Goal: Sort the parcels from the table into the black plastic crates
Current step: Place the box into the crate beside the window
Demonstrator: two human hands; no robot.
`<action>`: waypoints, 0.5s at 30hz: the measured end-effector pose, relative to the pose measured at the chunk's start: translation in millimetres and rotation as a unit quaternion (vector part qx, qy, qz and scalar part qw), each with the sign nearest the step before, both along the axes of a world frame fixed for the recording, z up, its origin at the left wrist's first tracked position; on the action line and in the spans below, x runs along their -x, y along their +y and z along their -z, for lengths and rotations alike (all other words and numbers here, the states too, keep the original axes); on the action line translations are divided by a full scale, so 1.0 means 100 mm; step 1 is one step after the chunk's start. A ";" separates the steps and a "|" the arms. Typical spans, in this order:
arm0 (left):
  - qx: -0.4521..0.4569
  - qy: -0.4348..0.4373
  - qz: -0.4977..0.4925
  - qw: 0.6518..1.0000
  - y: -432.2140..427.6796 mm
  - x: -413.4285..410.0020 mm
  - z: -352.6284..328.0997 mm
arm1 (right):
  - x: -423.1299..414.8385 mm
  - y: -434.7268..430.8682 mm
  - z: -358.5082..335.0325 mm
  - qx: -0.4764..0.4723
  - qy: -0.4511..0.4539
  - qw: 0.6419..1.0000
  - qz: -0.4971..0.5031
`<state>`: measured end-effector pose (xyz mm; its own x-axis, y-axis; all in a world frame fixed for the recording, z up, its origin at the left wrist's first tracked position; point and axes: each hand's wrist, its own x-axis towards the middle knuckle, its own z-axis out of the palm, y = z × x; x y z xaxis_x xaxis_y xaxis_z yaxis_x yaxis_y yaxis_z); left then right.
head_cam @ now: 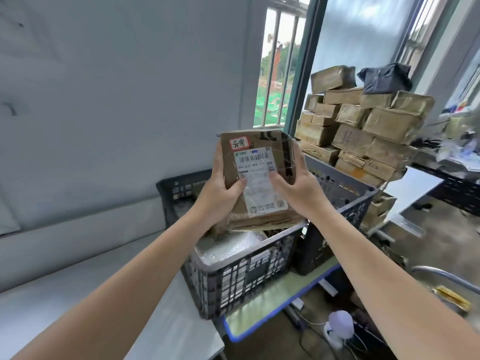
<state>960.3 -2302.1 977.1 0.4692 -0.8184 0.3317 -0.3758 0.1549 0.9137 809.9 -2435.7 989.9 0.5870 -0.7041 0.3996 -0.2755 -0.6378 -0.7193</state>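
Clutching parcel [255, 162] over crate [249, 255] on green table [272, 302] by window [278, 68]: left hand [218, 196], right hand [296, 188].

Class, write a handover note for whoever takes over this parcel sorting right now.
Hands: left hand and right hand both grip one brown parcel, held up over the near crate.
Done: the near crate holds parcels, a silver bag among them.
Left: place this parcel. A big stack waits to the right. The second crate stands beside the near one.
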 end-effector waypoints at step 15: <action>-0.040 0.028 0.020 0.999 -2.56 -0.37 -0.31 | -0.26 -2.50 -0.29 -0.013 0.060 0.997 0.050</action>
